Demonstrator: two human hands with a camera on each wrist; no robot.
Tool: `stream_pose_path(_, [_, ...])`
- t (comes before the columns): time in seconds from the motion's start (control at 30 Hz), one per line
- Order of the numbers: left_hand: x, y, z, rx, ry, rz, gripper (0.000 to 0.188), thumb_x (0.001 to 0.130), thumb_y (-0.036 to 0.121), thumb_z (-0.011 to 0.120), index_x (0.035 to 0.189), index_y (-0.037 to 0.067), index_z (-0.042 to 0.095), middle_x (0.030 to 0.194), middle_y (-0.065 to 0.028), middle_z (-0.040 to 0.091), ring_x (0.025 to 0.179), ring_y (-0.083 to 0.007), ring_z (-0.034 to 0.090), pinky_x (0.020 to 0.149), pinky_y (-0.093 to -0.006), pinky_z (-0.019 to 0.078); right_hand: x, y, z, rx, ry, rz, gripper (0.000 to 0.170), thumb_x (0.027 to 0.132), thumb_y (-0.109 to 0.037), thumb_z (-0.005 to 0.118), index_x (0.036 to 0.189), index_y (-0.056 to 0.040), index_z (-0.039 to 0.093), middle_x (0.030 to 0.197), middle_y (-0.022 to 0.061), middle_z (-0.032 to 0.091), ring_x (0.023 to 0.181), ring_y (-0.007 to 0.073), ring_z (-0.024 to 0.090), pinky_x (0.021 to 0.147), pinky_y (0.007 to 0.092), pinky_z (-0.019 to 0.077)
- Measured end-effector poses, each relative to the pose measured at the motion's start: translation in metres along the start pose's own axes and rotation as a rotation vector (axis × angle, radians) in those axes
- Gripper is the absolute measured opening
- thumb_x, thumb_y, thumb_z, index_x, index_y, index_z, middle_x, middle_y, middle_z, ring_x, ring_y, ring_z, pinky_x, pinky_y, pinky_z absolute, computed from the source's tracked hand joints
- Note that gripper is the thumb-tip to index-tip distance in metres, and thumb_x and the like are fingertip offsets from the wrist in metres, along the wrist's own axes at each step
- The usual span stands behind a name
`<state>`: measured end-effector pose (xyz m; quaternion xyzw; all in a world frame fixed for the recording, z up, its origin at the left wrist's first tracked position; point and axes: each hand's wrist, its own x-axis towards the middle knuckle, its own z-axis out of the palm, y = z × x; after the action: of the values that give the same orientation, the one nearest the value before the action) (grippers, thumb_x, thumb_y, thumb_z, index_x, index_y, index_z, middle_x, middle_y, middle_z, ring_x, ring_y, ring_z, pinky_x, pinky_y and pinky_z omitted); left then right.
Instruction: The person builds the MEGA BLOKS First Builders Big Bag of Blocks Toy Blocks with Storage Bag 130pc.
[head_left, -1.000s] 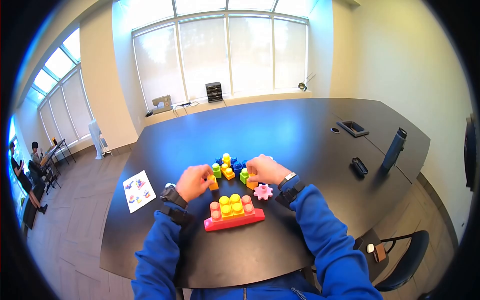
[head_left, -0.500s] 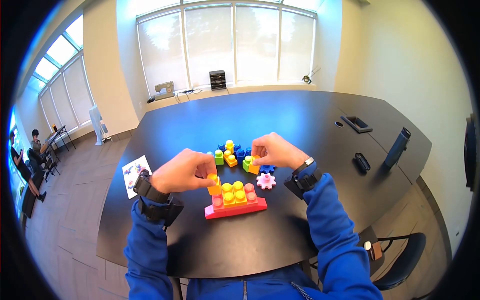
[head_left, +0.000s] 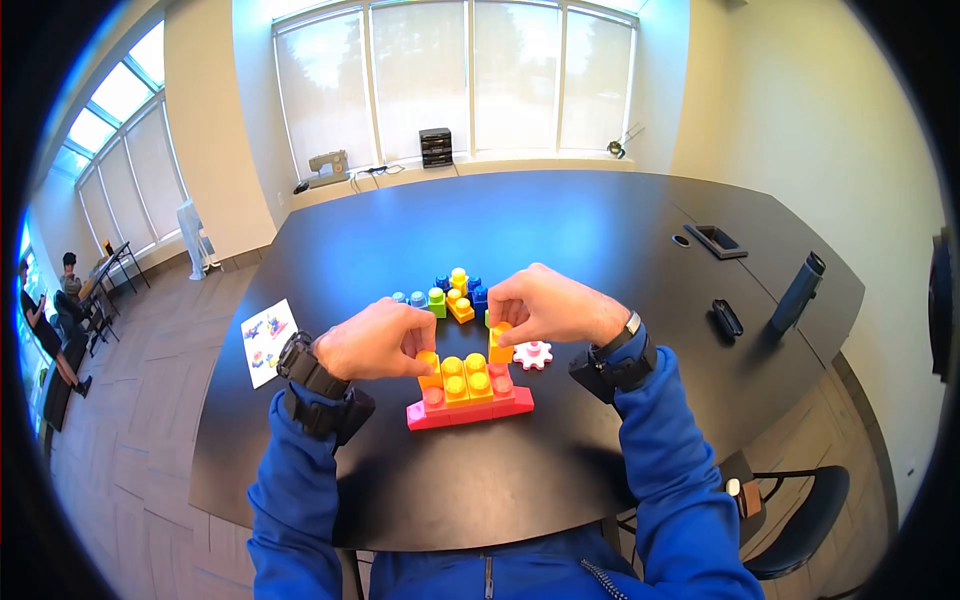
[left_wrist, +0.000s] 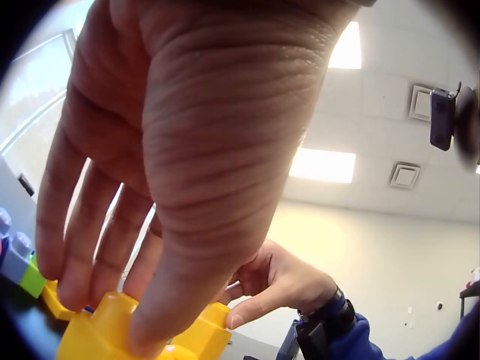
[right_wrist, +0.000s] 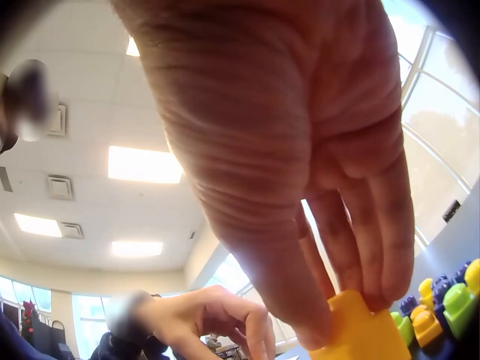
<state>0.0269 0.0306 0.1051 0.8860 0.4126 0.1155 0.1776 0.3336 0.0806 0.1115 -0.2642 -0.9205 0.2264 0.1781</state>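
Block (head_left: 429,370) pinched in left grip (head_left: 375,339), another block (head_left: 501,346) in right grip (head_left: 560,306); uneven pressing could tip my base (head_left: 470,413) toward the table's (head_left: 480,490) left edge.

A dark bottle (head_left: 797,293) stands near a small black object (head_left: 727,319) on the table (head_left: 610,235). Beyond, a sewing machine (head_left: 328,168) and black drawer unit (head_left: 436,148) sit by the windows (head_left: 420,85); 2 people (head_left: 72,284) are far left.
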Motion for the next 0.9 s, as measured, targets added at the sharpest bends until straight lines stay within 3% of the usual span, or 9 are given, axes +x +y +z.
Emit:
stream_pose_path(0.37, [0.002, -0.003, 0.004, 0.0, -0.008, -0.05, 0.03, 0.082, 0.024, 0.097, 0.093, 0.004, 0.078, 0.089, -0.0103, 0.082, 0.087, -0.0265, 0.08, 0.08, -0.0398, 0.0625, 0.003, -0.005, 0.007, -0.013, -0.092, 0.033, 0.02, 0.089, -0.008, 0.09, 0.1, 0.0024, 0.077, 0.094, 0.0139, 0.084, 0.087, 0.0227, 0.082, 0.085, 0.0332, 0.066])
stream_pose_path(0.43, [0.002, -0.005, 0.005, 0.015, 0.006, 0.006, 0.031, 0.084, 0.023, 0.098, 0.095, 0.003, 0.077, 0.089, -0.0079, 0.083, 0.079, -0.0203, 0.08, 0.074, -0.0338, 0.0633, 0.005, -0.003, 0.011, -0.021, -0.108, 0.022, 0.02, 0.089, -0.009, 0.09, 0.101, 0.0018, 0.078, 0.094, 0.0135, 0.084, 0.087, 0.0227, 0.082, 0.085, 0.0333, 0.0658])
stream_pose_path(0.5, [0.002, -0.006, 0.005, 0.023, 0.007, 0.009, 0.03, 0.084, 0.022, 0.098, 0.095, 0.003, 0.077, 0.088, -0.0082, 0.083, 0.079, -0.0202, 0.08, 0.074, -0.0337, 0.0632, 0.007, 0.002, 0.016, -0.028, -0.123, 0.011, 0.02, 0.088, -0.009, 0.091, 0.101, 0.0013, 0.078, 0.094, 0.0131, 0.084, 0.087, 0.0226, 0.082, 0.084, 0.0334, 0.0656])
stream_pose_path(0.57, [0.003, -0.006, 0.005, 0.03, 0.008, 0.012, 0.03, 0.084, 0.022, 0.098, 0.095, 0.002, 0.077, 0.088, -0.0085, 0.083, 0.079, -0.0202, 0.08, 0.074, -0.0336, 0.0632, 0.009, 0.005, 0.021, -0.032, -0.097, 0.012, 0.024, 0.079, -0.007, 0.094, 0.098, -0.0011, 0.08, 0.087, 0.0122, 0.081, 0.086, 0.0272, 0.082, 0.08, 0.0373, 0.0658])
stream_pose_path(0.7, [0.002, -0.007, 0.006, -0.001, -0.004, -0.007, 0.03, 0.085, 0.021, 0.097, 0.096, 0.002, 0.077, 0.088, -0.0092, 0.083, 0.08, -0.0205, 0.081, 0.076, -0.0335, 0.0639, 0.009, 0.001, 0.02, -0.056, -0.144, 0.046, 0.024, 0.078, -0.007, 0.094, 0.097, -0.0016, 0.08, 0.088, 0.0124, 0.081, 0.086, 0.0277, 0.082, 0.08, 0.0379, 0.0652])
stream_pose_path(0.77, [0.003, -0.008, 0.004, -0.02, -0.008, -0.005, 0.03, 0.085, 0.021, 0.097, 0.096, 0.002, 0.077, 0.089, -0.0095, 0.083, 0.081, -0.0208, 0.081, 0.076, -0.0335, 0.0642, 0.008, -0.002, 0.015, -0.09, -0.181, 0.056, 0.021, 0.09, -0.01, 0.091, 0.104, 0.0003, 0.08, 0.093, 0.0114, 0.083, 0.084, 0.0202, 0.08, 0.08, 0.0346, 0.0641])
stream_pose_path(0.8, [0.002, -0.009, 0.005, -0.008, -0.013, 0.001, 0.03, 0.087, 0.023, 0.097, 0.098, 0.002, 0.078, 0.09, -0.0099, 0.083, 0.082, -0.0212, 0.081, 0.077, -0.0337, 0.0646, 0.007, 0.0, 0.012, -0.093, -0.173, 0.055, 0.021, 0.09, -0.01, 0.091, 0.104, 0.0003, 0.08, 0.093, 0.0114, 0.083, 0.084, 0.0202, 0.08, 0.08, 0.0346, 0.0641])
stream_pose_path(0.87, [0.002, -0.009, 0.001, 0.004, -0.017, 0.013, 0.031, 0.088, 0.025, 0.096, 0.099, 0.002, 0.078, 0.091, -0.0104, 0.083, 0.083, -0.0216, 0.082, 0.078, -0.034, 0.065, 0.004, 0.008, 0.006, 0.118, -0.023, -0.033, 0.021, 0.097, -0.014, 0.087, 0.111, 0.0007, 0.081, 0.095, 0.0106, 0.084, 0.086, 0.0177, 0.08, 0.081, 0.0337, 0.0641])
stream_pose_path(0.9, [0.001, -0.008, 0.0, -0.024, -0.022, 0.024, 0.03, 0.093, 0.026, 0.093, 0.103, 0.002, 0.079, 0.091, -0.0104, 0.083, 0.083, -0.0223, 0.082, 0.079, -0.0348, 0.0653, 0.004, 0.011, 0.001, 0.042, 0.075, -0.083, 0.021, 0.105, -0.018, 0.08, 0.116, -0.0009, 0.082, 0.097, 0.0096, 0.085, 0.087, 0.0167, 0.08, 0.082, 0.033, 0.0643])
